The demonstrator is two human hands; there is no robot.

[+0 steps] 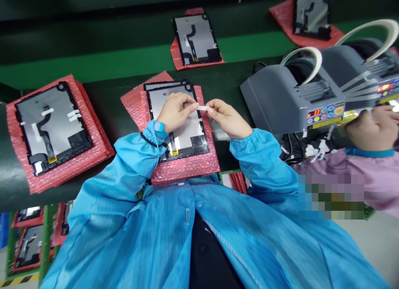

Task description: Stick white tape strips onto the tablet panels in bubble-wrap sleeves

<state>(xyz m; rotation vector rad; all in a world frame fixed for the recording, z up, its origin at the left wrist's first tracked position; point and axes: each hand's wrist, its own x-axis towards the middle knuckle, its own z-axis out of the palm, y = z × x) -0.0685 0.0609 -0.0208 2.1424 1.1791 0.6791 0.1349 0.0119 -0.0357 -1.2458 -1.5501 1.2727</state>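
Note:
Between my two hands a short strip of white tape (203, 108) is stretched, one end pinched by each. My left hand (176, 111) is closed on the tape's left end, over a tablet screen panel (183, 133) with a grey back and black frame. My right hand (227, 116) pinches the other end, just off the panel's right side. The panel lies on pink bubble wrap (187, 170) in front of me, and another panel's edge shows behind it. A yellow-ended dark ribbon cable runs along its lower left, partly covered by my left hand.
At left, a similar panel (56, 122) tops a bubble-wrap stack. Others lie farther back on the green belt (124, 58). Grey tape dispensers (277, 97) stand at right, where a co-worker's hand (372, 127) is. Green crates (46, 243) with panels sit below the bench.

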